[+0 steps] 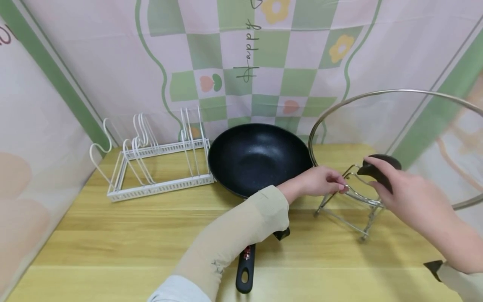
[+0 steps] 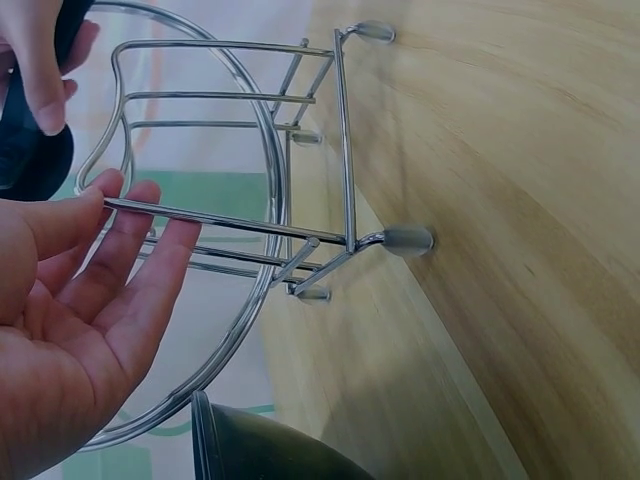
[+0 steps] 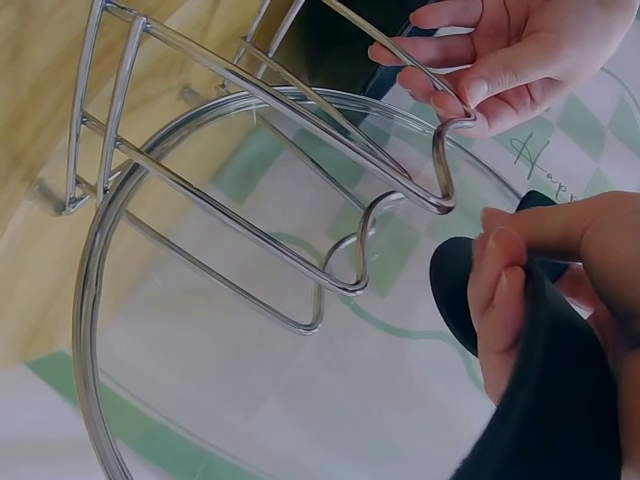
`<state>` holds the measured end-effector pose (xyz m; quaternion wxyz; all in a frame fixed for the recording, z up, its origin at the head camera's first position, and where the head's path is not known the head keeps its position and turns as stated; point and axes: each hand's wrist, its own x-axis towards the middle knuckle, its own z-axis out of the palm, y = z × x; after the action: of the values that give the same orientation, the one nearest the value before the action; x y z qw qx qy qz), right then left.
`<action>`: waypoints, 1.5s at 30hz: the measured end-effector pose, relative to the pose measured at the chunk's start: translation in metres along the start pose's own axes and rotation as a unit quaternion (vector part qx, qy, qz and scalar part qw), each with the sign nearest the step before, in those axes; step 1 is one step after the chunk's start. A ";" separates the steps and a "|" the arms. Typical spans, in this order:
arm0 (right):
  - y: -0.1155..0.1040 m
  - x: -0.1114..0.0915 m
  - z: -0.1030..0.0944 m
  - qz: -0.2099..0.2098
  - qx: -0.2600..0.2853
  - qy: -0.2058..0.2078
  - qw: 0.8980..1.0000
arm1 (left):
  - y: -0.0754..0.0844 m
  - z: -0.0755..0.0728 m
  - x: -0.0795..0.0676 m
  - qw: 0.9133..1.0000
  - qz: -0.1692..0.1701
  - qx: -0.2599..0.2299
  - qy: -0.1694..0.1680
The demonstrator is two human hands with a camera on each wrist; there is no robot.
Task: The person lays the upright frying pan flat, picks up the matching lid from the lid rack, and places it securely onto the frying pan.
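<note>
In the head view my right hand (image 1: 419, 201) grips the black handle (image 1: 383, 161) of a large glass lid with a metal rim (image 1: 400, 90). The lid is tipped up on edge, its lower rim among the wires of a small metal wire stand (image 2: 220, 218). My left hand (image 1: 320, 180) reaches across from the left and pinches one wire of that stand between thumb and fingertips, as the left wrist view shows. The stand's feet (image 2: 408, 241) are on the wooden table. The right wrist view shows fingers (image 3: 500, 290) curled around the lid handle.
A black wok (image 1: 260, 163) lies face up left of the stand, its handle (image 1: 245, 272) toward me under my left sleeve. Left of the wok is a white wire rack (image 1: 162, 184) with upright dividers. A patterned cloth (image 1: 241, 50) hangs behind the wooden table (image 1: 113, 251).
</note>
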<state>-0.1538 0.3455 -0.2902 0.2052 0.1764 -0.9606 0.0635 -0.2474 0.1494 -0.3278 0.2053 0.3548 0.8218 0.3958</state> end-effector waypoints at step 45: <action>0.006 -0.001 -0.001 0.037 -0.016 0.045 0.998 | -0.001 -0.002 0.000 1.000 0.005 0.016 -0.005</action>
<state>-0.1548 0.3518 -0.2900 0.2484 0.1341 -0.9572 0.0638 -0.2489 0.1484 -0.3273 0.2017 0.3642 0.8253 0.3816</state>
